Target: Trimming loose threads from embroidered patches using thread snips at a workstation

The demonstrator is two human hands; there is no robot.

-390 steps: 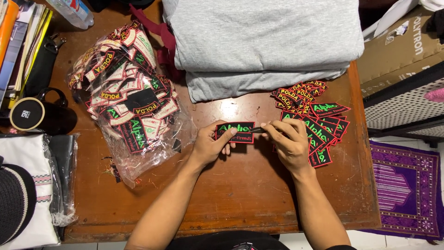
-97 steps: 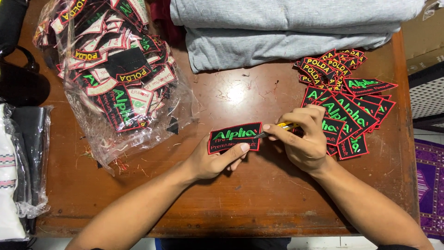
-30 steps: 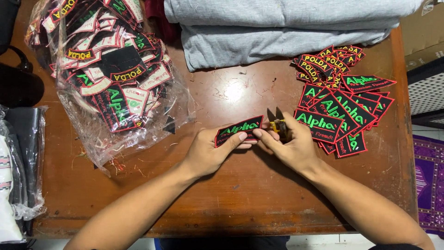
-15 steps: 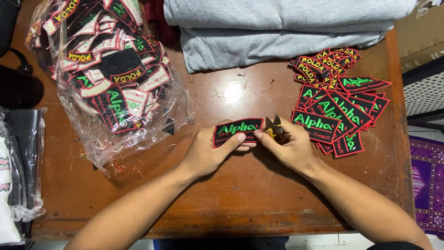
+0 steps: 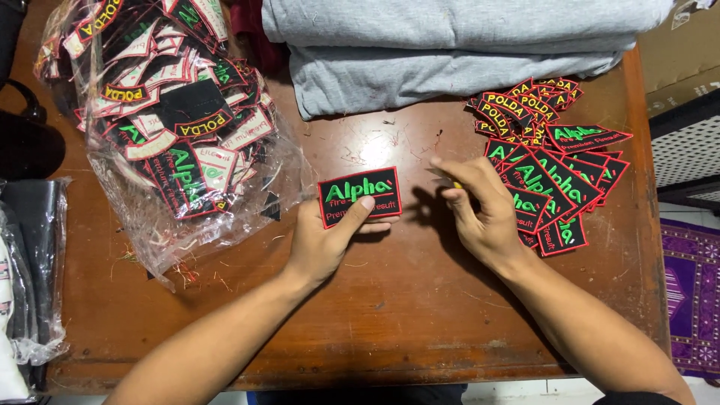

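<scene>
Seen from the head camera, looking down on a brown wooden table (image 5: 390,322). Left hand (image 5: 322,244) pinching a black patch (image 5: 360,196) with a red edge and green letters, thumb on top, fingers tucked under, patch held flat just above the table near the middle. Right hand (image 5: 480,210) just beside it, a small gap between, fingers curled in and pressed together around something thin and yellowish at the fingertips, too small to tell what. Right next to that hand, a loose pile of patches (image 5: 551,161), black with red edges, some with green letters, some with yellow letters, spread on the right side of the table. On the left, a clear plastic bag (image 5: 169,127) stuffed full with more patches, open side toward the middle. At the top, folded grey cloth (image 5: 450,41), two layers, lying across the back edge. Little bits of thread (image 5: 187,271) scattered on the wood near the bag. Far right, off the table, a purple mat (image 5: 690,300) on the floor.
</scene>
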